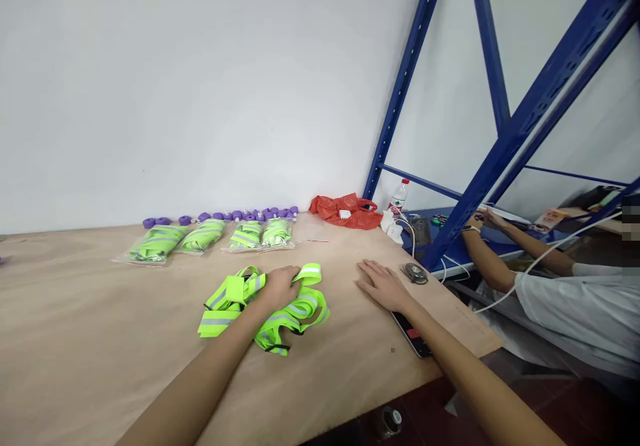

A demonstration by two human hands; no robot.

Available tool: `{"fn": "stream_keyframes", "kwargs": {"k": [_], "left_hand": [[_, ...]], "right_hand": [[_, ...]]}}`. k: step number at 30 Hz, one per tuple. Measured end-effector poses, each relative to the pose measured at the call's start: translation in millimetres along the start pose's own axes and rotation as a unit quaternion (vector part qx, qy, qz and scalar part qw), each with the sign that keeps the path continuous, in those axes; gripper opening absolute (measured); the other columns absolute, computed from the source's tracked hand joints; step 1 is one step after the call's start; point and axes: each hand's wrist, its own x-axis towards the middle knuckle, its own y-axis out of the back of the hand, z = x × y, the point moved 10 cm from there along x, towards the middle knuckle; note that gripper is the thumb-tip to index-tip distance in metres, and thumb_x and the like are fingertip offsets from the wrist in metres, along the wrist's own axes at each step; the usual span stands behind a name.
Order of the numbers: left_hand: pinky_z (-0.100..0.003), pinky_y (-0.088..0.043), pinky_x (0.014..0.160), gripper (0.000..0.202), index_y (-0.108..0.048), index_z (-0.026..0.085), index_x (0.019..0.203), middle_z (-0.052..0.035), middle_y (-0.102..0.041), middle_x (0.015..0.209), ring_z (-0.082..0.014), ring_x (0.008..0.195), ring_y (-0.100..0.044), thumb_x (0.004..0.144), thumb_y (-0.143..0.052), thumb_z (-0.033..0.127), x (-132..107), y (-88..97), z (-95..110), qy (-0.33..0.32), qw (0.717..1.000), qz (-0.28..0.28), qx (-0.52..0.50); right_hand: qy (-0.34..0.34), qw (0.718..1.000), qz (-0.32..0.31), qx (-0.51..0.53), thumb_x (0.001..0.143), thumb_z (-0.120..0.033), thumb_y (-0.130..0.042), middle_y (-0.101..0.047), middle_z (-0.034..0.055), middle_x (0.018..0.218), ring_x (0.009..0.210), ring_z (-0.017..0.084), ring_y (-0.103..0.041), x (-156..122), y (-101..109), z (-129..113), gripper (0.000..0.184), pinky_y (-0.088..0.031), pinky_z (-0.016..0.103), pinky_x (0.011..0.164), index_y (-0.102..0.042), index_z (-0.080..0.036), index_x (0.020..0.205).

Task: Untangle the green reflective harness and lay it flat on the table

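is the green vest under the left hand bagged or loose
Loose: the green vest lies unbagged and crumpled on the table, left hand resting on it.

My right forearm covers most of the phone (413, 336). My left hand (280, 287) hides part of the green straps (295, 313). The purple pieces (220, 217) are too small to identify.

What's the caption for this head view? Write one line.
Left hand grips neon-green reflective strap vest; right hand rests flat on brown tabletop.

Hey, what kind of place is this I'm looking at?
Probably a small packing or storeroom workspace: a paper-covered worktable, bagged neon-green reflective straps lined up by the wall, and blue metal shelving. The left hand rests on loose straps.
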Motion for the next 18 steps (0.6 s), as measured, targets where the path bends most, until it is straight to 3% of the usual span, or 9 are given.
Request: {"fn": "stream_keyframes", "kwargs": {"k": [7, 11, 14, 16, 18], "left_hand": [[-0.031, -0.048, 0.078, 0.021, -0.068, 0.018, 0.096, -0.0071, -0.074, 0.096, -0.0242, 0.089, -0.066, 0.086, -0.051, 0.02, 1.9, 14.2, 7.6, 0.002, 0.998, -0.007, -0.068], [-0.032, -0.05, 0.076, 0.021, -0.068, 0.017, 0.091, -0.0073, -0.073, 0.095, -0.0255, 0.089, -0.067, 0.08, -0.05, 0.018, 5.1, 41.6, 7.9, 0.027, 0.994, 0.003, -0.103], [-0.03, -0.051, 0.061, 0.023, -0.067, 0.018, 0.091, -0.0062, -0.074, 0.094, -0.0205, 0.068, -0.067, 0.086, -0.046, 0.027, 2.1, 63.2, 12.8, 0.052, 0.988, -0.013, -0.148], [-0.027, -0.049, 0.048, 0.03, -0.066, 0.018, 0.092, -0.0055, -0.074, 0.093, -0.0157, 0.051, -0.062, 0.09, -0.044, 0.038, -3.6, 72.8, 16.3, 0.091, 0.964, -0.042, -0.246], [-0.026, -0.051, 0.047, 0.034, -0.066, 0.018, 0.093, -0.0047, -0.073, 0.087, -0.0157, 0.051, -0.064, 0.09, -0.049, 0.047, -9.6, 84.7, 22.9, 0.116, 0.921, -0.048, -0.369]], "right_hand": [[0.001, 1.0, 0.006, 0.004, 0.097, -0.062, -0.033, -0.029, 0.0082, 0.164, 0.151, 0.028, -0.025, 0.6, -0.7, 1.3, 0.068, -0.022, 0.05, 0.119, -0.039, -0.024, 0.153], [0.004, 1.0, 0.012, 0.005, 0.096, -0.06, -0.035, -0.031, 0.0089, 0.163, 0.151, 0.029, -0.027, 1.4, 0.6, 0.4, 0.067, -0.022, 0.05, 0.119, -0.04, -0.024, 0.152], [0.001, 1.0, 0.006, 0.002, 0.096, -0.061, -0.034, -0.031, 0.0092, 0.163, 0.15, 0.029, -0.027, 1.5, 0.6, 0.6, 0.068, -0.021, 0.051, 0.12, -0.039, -0.023, 0.153], [0.001, 1.0, 0.003, 0.002, 0.096, -0.062, -0.034, -0.03, 0.009, 0.163, 0.15, 0.029, -0.027, 1.4, -0.1, 1.1, 0.069, -0.022, 0.051, 0.12, -0.039, -0.022, 0.153], [0.004, 1.0, 0.005, 0.005, 0.096, -0.062, -0.035, -0.03, 0.0092, 0.163, 0.15, 0.029, -0.027, 1.4, -0.7, 1.4, 0.069, -0.022, 0.051, 0.12, -0.039, -0.022, 0.153]]}}
